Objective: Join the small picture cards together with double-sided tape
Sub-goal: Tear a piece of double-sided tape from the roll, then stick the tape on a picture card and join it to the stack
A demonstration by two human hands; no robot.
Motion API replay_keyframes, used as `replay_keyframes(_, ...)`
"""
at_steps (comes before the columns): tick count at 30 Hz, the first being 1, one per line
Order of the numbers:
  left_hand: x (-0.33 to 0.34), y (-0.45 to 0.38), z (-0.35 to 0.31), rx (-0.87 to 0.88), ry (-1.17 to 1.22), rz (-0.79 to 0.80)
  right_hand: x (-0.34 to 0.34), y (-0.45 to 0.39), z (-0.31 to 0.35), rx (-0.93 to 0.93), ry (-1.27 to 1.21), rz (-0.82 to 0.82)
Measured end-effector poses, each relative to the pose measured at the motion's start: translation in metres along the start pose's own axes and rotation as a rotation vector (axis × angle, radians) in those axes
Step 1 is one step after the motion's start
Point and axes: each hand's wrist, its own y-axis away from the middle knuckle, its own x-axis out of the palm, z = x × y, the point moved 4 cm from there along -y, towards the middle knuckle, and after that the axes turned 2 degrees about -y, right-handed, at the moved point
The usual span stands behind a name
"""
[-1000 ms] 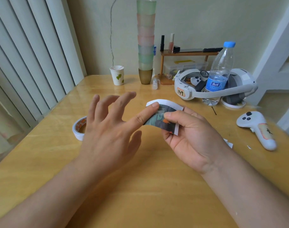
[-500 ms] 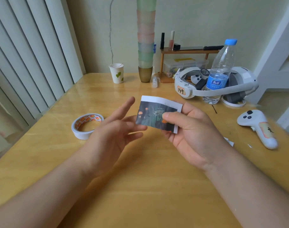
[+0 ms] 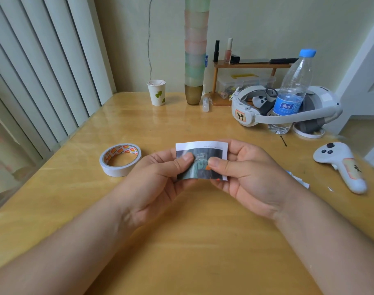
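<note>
I'm looking down at both hands meeting over the middle of the counter (image 3: pixel 181 241). My left hand (image 3: pixel 158 184) is pinching the left side of the picture card (image 3: pixel 201 150), thumb lying across its printed face and the other fingers curling behind. My right hand (image 3: pixel 252 177) is pinching the right side the same way, thumb tip nearly touching the left thumb. The card is sitting upright between them, just above the wood, its white border showing along the top and right edge. I can't tell whether it is one card or several stacked. The roll of tape (image 3: pixel 120 159) is lying flat on the counter just left of my left hand, not touching it. Small paper scraps (image 3: pixel 299 180) are peeking out beside my right wrist. Farther right a white controller (image 3: pixel 339 167) is resting, and at the back a water bottle (image 3: pixel 292 92) is standing inside a headset (image 3: pixel 288 111), with a paper cup (image 3: pixel 156 92) near the wall.
</note>
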Motion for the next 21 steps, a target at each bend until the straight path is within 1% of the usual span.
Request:
replay_keyframes(3, -0.002, -0.002, 0.003, -0.024, 0.013, -0.023, -0.005, -0.004, -0.002, 0.018, 0.019, -0.023)
replay_keyframes(6, -0.003, -0.005, 0.004, -0.015, -0.055, -0.056, -0.012, -0.007, -0.002, 0.016, 0.118, -0.069)
replay_keyframes(7, -0.003, -0.005, 0.004, -0.006, -0.077, -0.072, -0.017, -0.009, -0.002, -0.011, 0.227, -0.097)
replay_keyframes(10, -0.006, -0.008, 0.006, 0.039, -0.133, -0.113, -0.029, -0.009, 0.006, -0.139, 0.765, -0.169)
replay_keyframes(11, -0.007, -0.009, 0.007, 0.055, -0.162, -0.122, -0.032, -0.008, 0.011, -0.152, 0.859, -0.183)
replay_keyframes(18, -0.003, -0.020, 0.020, 0.055, -0.248, -0.151, -0.073, 0.004, 0.056, -0.234, 1.026, -0.341)
replay_keyframes(20, -0.002, -0.024, 0.022, 0.043, -0.255, -0.165, -0.093, 0.007, 0.063, -0.174, 1.145, -0.403)
replay_keyframes(21, -0.002, -0.026, 0.023, 0.028, -0.268, -0.170, -0.103, 0.008, 0.064, -0.106, 1.221, -0.413)
